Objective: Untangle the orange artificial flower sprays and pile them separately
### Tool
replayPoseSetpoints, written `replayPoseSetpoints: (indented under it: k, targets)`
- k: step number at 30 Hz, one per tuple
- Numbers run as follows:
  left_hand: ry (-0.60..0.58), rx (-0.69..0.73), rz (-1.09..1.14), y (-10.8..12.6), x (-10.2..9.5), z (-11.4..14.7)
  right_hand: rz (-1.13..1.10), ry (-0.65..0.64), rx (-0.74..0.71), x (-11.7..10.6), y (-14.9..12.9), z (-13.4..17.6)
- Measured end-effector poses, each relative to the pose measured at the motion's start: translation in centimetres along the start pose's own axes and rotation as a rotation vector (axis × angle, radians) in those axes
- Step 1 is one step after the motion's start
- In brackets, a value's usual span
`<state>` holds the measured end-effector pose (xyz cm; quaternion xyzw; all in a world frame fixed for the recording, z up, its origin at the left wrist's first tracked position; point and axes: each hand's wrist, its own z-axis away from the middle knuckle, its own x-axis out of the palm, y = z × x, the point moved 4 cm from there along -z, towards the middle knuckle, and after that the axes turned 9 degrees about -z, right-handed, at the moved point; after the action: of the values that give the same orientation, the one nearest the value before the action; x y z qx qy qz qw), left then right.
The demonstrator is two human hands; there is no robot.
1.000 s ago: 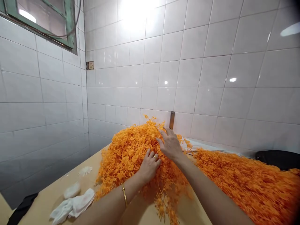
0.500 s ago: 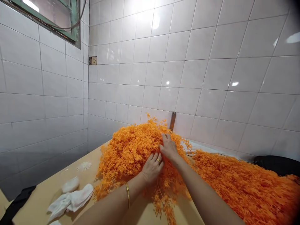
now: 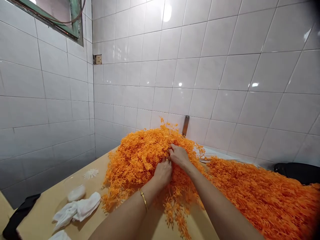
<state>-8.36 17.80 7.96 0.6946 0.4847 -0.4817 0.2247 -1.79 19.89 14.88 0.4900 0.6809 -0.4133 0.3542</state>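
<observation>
A tall heap of orange plastic sprigs [image 3: 140, 156], with thin curly strands and small flower-like tips, stands on the tan tabletop [image 3: 82, 230]. My left hand [image 3: 163, 171], wearing a gold ring and bangle, presses into the front of the heap, its fingers curled round some strands. Just above and to the right, my right hand [image 3: 179, 156] pinches the sprigs close to the left fingertips. The fingertips of both hands are partly buried in orange. A loose strand [image 3: 176, 210] hangs from the heap below the hands.
To the right lies a wide, deeper-orange pile [image 3: 265, 193] of similar strands, with a black object [image 3: 297, 171] behind it. White crumpled cloths [image 3: 77, 208] and a white flower-shaped piece [image 3: 91, 173] lie at left. A metal strip [image 3: 185, 126] stands against the tiled wall [image 3: 200, 73].
My left hand has moved up slightly and deeper into the heap. My right hand's fingers have curled inward, bringing both hands closer together. The camera view has shifted a little.
</observation>
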Motion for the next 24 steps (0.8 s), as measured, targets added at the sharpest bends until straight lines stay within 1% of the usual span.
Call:
replayPoseSetpoints:
  k: [3, 6, 9, 11, 12, 14, 17, 20, 22, 24]
  targets:
    - [-0.073, -0.054, 0.003, -0.2, -0.1, -0.7, -0.01, 0.052, -0.019, -2.3, -0.6, 0.5]
    - [-0.117, -0.094, 0.012, -0.5, 0.1, -1.2, -0.013, 0.111, -0.026, -6.0, -0.7, 1.0]
    - [-0.188, -0.112, 0.032, -0.5, 0.4, -1.8, -0.048, 0.179, -0.011, -9.3, -0.3, 1.8]
    - [-0.235, -0.123, 0.05, -0.4, 0.5, -2.1, -0.096, 0.227, -0.014, -10.5, 0.0, 2.5]
    - [-0.249, -0.125, 0.058, -0.3, 0.4, -2.1, -0.108, 0.247, -0.023, -10.7, 0.2, 2.9]
    - [-0.251, -0.121, 0.068, -0.1, 0.2, -2.0, -0.083, 0.258, -0.037, -9.9, 0.6, 3.6]
    - [-0.217, -0.107, 0.072, -0.2, -0.3, -1.6, -0.022, 0.198, -0.025, -7.1, 1.0, 4.9]
    - [-0.227, -0.132, 0.08, -0.9, -0.4, -1.4, -0.01, 0.127, -0.081, -4.6, 0.6, 6.7]
    - [-0.259, -0.151, 0.093, -1.3, -0.1, -1.4, -0.007, 0.129, -0.11, -4.1, 0.5, 8.1]
    - [-0.285, -0.15, 0.109, -1.5, 0.1, -1.3, -0.011, 0.14, -0.11, -4.1, 0.7, 9.5]
